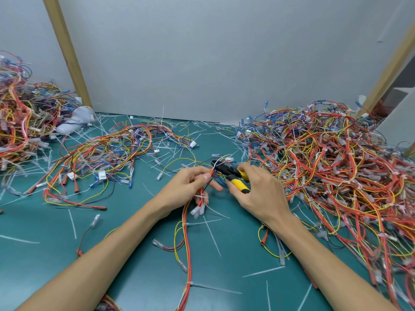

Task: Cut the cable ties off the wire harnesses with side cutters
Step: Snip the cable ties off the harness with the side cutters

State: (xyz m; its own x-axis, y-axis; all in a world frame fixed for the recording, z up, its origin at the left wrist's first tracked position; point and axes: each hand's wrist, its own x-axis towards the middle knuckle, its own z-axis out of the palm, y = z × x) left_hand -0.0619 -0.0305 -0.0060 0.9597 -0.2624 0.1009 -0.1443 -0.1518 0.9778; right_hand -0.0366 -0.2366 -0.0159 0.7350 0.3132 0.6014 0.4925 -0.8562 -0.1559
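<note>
Green surface [139,221] against a grey wall [202,63], two hands at work over its middle
Left hand [190,185] has its fingers curled round a red-and-yellow wire harness [186,232], which trails toward the near edge with a white cable tie [201,196] on it just below the grip; right hand [258,191] grips the yellow handles of the side cutters [233,173], whose black head meets the wires just above the left fingers [205,176]. Whether the blades are closed cannot be told. Heaps of harnesses lie along the right edge [336,158], at the left edge [20,113] and toward the far edge [112,151], with loose cable ties [212,232] scattered between
</note>
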